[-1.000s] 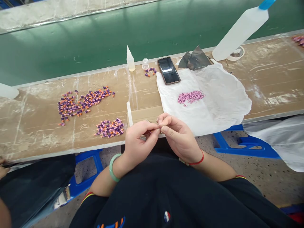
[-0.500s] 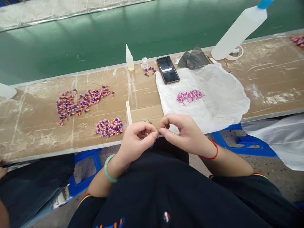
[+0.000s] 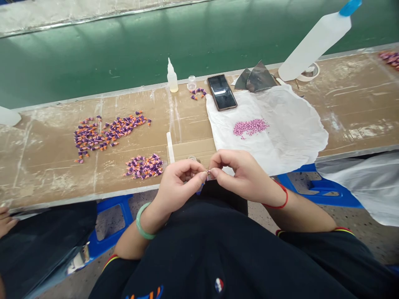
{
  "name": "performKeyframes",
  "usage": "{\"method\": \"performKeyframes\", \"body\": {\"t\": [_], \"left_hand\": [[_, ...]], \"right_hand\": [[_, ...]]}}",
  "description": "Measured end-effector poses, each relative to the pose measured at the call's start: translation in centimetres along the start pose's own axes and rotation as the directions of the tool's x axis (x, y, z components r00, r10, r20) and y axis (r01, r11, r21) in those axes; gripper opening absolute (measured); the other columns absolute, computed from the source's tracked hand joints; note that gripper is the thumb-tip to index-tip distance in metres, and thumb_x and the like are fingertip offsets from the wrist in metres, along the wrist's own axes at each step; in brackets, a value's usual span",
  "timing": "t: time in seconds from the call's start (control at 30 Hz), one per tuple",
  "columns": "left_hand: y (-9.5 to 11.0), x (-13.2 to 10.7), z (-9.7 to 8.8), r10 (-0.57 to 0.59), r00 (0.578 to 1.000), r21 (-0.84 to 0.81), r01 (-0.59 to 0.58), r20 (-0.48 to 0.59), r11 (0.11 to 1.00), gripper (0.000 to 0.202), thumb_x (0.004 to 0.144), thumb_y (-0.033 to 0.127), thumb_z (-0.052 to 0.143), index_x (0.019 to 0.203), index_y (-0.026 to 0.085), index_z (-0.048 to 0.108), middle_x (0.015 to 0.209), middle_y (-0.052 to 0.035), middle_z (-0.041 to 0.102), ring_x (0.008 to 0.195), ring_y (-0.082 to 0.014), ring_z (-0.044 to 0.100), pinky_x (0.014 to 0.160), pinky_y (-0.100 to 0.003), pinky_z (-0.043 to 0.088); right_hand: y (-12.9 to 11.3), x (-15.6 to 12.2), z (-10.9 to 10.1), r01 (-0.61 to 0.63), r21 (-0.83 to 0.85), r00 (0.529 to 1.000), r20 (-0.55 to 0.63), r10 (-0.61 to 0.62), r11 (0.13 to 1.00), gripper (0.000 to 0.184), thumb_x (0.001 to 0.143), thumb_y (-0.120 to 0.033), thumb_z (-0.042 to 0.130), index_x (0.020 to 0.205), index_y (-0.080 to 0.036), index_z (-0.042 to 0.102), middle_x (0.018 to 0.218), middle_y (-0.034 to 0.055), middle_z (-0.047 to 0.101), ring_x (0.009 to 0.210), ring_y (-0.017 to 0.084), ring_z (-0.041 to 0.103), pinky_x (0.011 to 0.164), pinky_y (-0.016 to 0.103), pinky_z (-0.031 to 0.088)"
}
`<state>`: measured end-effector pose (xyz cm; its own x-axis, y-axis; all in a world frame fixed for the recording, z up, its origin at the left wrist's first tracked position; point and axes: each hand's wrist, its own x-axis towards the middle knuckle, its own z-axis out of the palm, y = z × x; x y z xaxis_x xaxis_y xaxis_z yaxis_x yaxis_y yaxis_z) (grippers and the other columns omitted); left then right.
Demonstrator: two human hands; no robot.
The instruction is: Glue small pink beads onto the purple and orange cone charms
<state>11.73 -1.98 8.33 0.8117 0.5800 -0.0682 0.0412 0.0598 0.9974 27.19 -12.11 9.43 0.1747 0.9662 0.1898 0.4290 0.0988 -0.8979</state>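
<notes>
My left hand point(image 3: 182, 182) is closed in a pinch at the table's front edge. Facing it, my right hand point(image 3: 237, 172) pinches too, and the fingertips of both almost meet. Between them is a tiny purplish piece point(image 3: 208, 171), mostly hidden by the fingers, so its kind cannot be made out. Left of my left hand lies a pile of small purple, pink and orange pieces point(image 3: 144, 167). A larger spread of purple and orange pieces point(image 3: 109, 135) lies farther left. Tiny pink bits point(image 3: 250, 127) are heaped on a white cloth point(image 3: 289, 124) beyond my right hand.
At the back stand a dropper bottle point(image 3: 172, 77), a small clear cup point(image 3: 191, 83), a phone point(image 3: 222, 92), a tape roll point(image 3: 309, 72) and a tall white bottle point(image 3: 314, 45). A white stick point(image 3: 170, 147) lies by cardboard point(image 3: 193, 148). Another person's hand point(image 3: 6, 222) is at far left.
My hands stay pinched together in nearly the same place, with the right fingertips slightly apart from the left thumb. The other person's hand at far left has come further into view.
</notes>
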Motion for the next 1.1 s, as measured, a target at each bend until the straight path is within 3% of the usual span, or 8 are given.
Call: {"method": "performKeyframes", "body": {"t": [0.17,0.3,0.4,0.5,0.67,0.83,1.0,1.1], "left_hand": [[-0.5,-0.6,-0.9,-0.055,0.995,-0.106,0.047,-0.079,0.993,0.019,0.074,0.027,0.082,0.082,0.017,0.069,0.066,-0.0008,0.069,0.051,-0.0114,0.062,0.049,-0.021,0.053],[-1.5,-1.1,-1.9,-0.08,0.987,-0.092,0.068,-0.137,0.993,0.017,0.072,0.028,0.084,0.075,0.017,0.071,0.063,-0.0006,0.067,0.052,-0.0114,0.062,0.05,-0.02,0.053],[-2.4,-1.4,-2.5,-0.135,0.979,-0.087,0.122,-0.153,0.989,0.015,0.072,0.027,0.083,0.074,0.016,0.072,0.057,0.0005,0.065,0.048,-0.0114,0.061,0.048,-0.02,0.053],[-3.3,-1.7,-2.9,-0.187,0.97,-0.107,0.171,-0.154,0.979,0.017,0.071,0.028,0.083,0.074,0.015,0.072,0.056,-0.0005,0.067,0.048,-0.0129,0.064,0.049,-0.021,0.055],[-4.0,-2.0,-3.4,-0.22,0.962,-0.142,0.197,-0.163,0.97,0.02,0.068,0.028,0.085,0.076,0.015,0.073,0.061,-0.0029,0.071,0.053,-0.0152,0.068,0.052,-0.023,0.059],[-4.4,-2.2,-3.6,-0.23,0.957,-0.171,0.2,-0.176,0.965,0.018,0.07,0.029,0.084,0.075,0.015,0.073,0.065,-0.0036,0.073,0.058,-0.0157,0.071,0.057,-0.023,0.06],[-4.7,-2.1,-3.8,-0.197,0.964,-0.169,0.167,-0.178,0.971,0.022,0.07,0.032,0.085,0.076,0.015,0.073,0.063,-0.0036,0.072,0.059,-0.0169,0.071,0.058,-0.024,0.061],[-4.6,-2.1,-3.7,-0.167,0.96,-0.22,0.117,-0.226,0.969,0.023,0.07,0.032,0.086,0.076,0.015,0.073,0.065,-0.0033,0.073,0.059,-0.0166,0.072,0.058,-0.024,0.061]], "right_hand": [[0.1,0.5,-0.2,-0.053,0.056,0.997,0.057,0.05,0.997,0.011,0.084,-0.014,0.053,0.074,-0.02,0.055,0.067,-0.0016,0.062,0.059,0.01,0.054,0.056,0.022,0.044],[2.1,1.5,-0.2,0.048,-0.175,0.997,0.072,-0.035,0.983,0.01,0.083,-0.015,0.052,0.074,-0.02,0.053,0.066,-0.0012,0.058,0.059,0.011,0.051,0.057,0.023,0.041],[4.1,2.7,0.0,0.125,-0.434,0.984,0.17,-0.055,0.892,0.011,0.079,-0.013,0.051,0.07,-0.02,0.049,0.064,0.0003,0.056,0.06,0.013,0.049,0.059,0.025,0.037],[5.2,4.0,0.4,0.192,-0.583,0.957,0.291,-0.018,0.789,0.011,0.081,-0.012,0.05,0.072,-0.019,0.051,0.069,0.0041,0.061,0.064,0.015,0.051,0.063,0.027,0.036],[4.8,5.7,1.4,0.298,-0.717,0.889,0.448,0.09,0.63,0.013,0.088,-0.017,0.051,0.076,-0.016,0.057,0.072,0.008,0.065,0.064,0.018,0.052,0.06,0.029,0.03],[4.2,6.4,2.1,0.359,-0.754,0.854,0.504,0.134,0.549,0.017,0.092,-0.021,0.051,0.078,-0.015,0.06,0.074,0.0103,0.067,0.068,0.02,0.056,0.061,0.03,0.029],[4.1,6.4,2.0,0.327,-0.732,0.871,0.48,0.111,0.598,0.017,0.09,-0.021,0.053,0.074,-0.017,0.056,0.074,0.0116,0.067,0.067,0.021,0.057,0.061,0.032,0.03],[3.7,5.9,1.8,0.186,-0.592,0.924,0.377,0.066,0.784,0.015,0.085,-0.021,0.056,0.07,-0.019,0.052,0.068,0.0062,0.064,0.063,0.018,0.056,0.06,0.03,0.034]]}}
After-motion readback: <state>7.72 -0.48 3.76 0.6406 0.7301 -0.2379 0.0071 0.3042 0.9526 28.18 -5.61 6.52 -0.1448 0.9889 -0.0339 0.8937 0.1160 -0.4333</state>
